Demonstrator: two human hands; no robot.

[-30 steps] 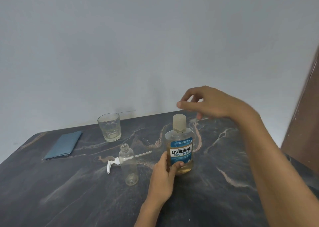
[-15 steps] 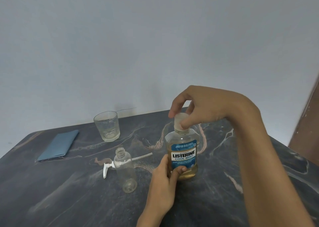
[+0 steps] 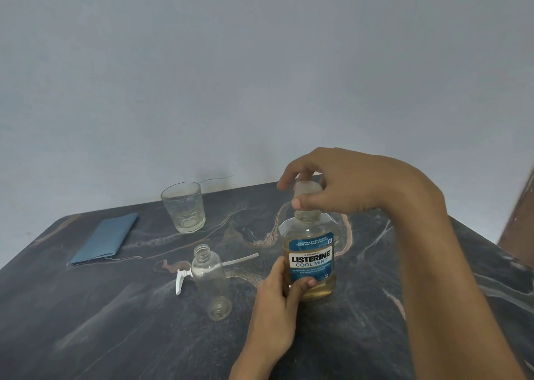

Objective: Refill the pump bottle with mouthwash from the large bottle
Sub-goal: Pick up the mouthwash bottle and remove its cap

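The large mouthwash bottle (image 3: 310, 243) stands upright on the dark marble table (image 3: 115, 322), with a blue label and amber liquid low inside. My left hand (image 3: 277, 301) grips its lower left side, thumb across the label. My right hand (image 3: 332, 183) comes from above and pinches the pale cap (image 3: 307, 187) at the neck. To the left stands the small clear pump bottle (image 3: 212, 281), uncapped and looking empty. Its white pump head with tube (image 3: 185, 278) lies on the table behind it.
A clear drinking glass (image 3: 184, 206) stands at the back near the wall. A folded blue cloth (image 3: 105, 238) lies at the back left. A brown edge (image 3: 517, 220) rises at the far right of the table.
My right hand came down from above the large bottle and closed its fingers round the cap. My left hand kept its hold on the bottle's side.
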